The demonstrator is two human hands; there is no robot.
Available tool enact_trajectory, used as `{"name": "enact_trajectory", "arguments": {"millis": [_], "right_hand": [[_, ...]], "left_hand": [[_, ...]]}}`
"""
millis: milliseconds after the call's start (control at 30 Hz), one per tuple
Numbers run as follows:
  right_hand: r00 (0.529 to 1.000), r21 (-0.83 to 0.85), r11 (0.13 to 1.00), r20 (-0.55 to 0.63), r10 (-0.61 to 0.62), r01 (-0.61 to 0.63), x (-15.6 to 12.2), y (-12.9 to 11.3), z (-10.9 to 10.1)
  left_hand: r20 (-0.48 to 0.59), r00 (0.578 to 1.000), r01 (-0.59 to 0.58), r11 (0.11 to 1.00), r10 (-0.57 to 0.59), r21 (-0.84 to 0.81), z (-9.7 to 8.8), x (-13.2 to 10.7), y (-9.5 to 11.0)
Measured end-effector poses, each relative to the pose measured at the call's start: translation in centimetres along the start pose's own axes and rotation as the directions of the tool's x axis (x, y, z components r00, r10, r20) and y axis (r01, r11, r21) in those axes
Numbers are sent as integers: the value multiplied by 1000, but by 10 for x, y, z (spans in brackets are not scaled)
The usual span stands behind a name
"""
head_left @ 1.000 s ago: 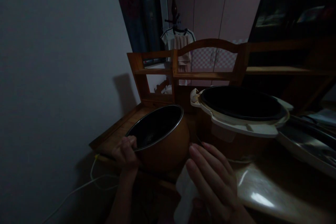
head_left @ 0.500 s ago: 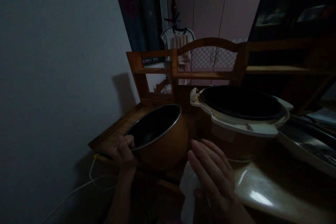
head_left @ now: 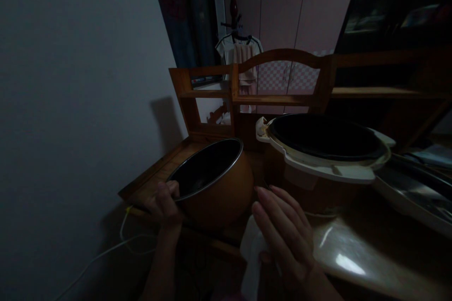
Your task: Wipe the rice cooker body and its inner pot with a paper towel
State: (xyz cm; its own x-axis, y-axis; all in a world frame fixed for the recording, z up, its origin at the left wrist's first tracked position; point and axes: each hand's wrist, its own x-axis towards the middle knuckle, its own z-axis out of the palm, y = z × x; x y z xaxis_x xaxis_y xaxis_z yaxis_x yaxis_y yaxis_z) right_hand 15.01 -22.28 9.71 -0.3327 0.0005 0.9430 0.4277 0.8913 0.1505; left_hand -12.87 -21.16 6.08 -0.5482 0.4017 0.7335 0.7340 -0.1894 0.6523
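Note:
A rice cooker inner pot (head_left: 221,195) with a golden-brown outside and a dark inside tilts toward me on the wooden desk. My left hand (head_left: 165,204) is closed on its near left rim. To the right of the pot, my right hand (head_left: 286,235) holds a white wipe (head_left: 252,249), cloth or paper, between thumb and fingers. The wipe hangs down below the hand, apart from the pot. Just behind my right hand stands the rice cooker body (head_left: 321,169), its lid side up, with a white rim around a dark opening.
A shallow metal pan (head_left: 416,193) with a dark handle lies at the far right. Wooden shelving (head_left: 282,99) borders the desk's back. A white cable (head_left: 95,261) hangs at the lower left beside the wall (head_left: 77,80). Clothes (head_left: 243,59) hang behind on a stand.
Almost nothing differs. Both hands and the wipe have shifted very slightly left; the pot stays tilted in my left hand's grip.

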Motion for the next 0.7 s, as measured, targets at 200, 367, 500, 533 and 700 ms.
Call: {"name": "enact_trajectory", "arguments": {"millis": [200, 367, 500, 533, 700], "right_hand": [[999, -1, 999, 23, 40, -40, 0, -2, 0], [999, 30, 999, 34, 17, -18, 0, 1, 1], [997, 93, 992, 15, 82, -83, -2, -5, -5], [986, 132, 977, 10, 169, -169, -2, -7, -7], [759, 681, 509, 107, 642, -527, -5, 5, -5]], "left_hand": [[19, 1000, -15, 999, 15, -30, -1, -1, -1], [19, 999, -25, 997, 27, -74, 0, -1, -3], [16, 996, -91, 994, 92, -60, -1, -5, 0], [29, 992, -125, 991, 126, -48, -2, -7, 1], [91, 893, -441, 897, 441, -24, 4, -22, 6]]}}
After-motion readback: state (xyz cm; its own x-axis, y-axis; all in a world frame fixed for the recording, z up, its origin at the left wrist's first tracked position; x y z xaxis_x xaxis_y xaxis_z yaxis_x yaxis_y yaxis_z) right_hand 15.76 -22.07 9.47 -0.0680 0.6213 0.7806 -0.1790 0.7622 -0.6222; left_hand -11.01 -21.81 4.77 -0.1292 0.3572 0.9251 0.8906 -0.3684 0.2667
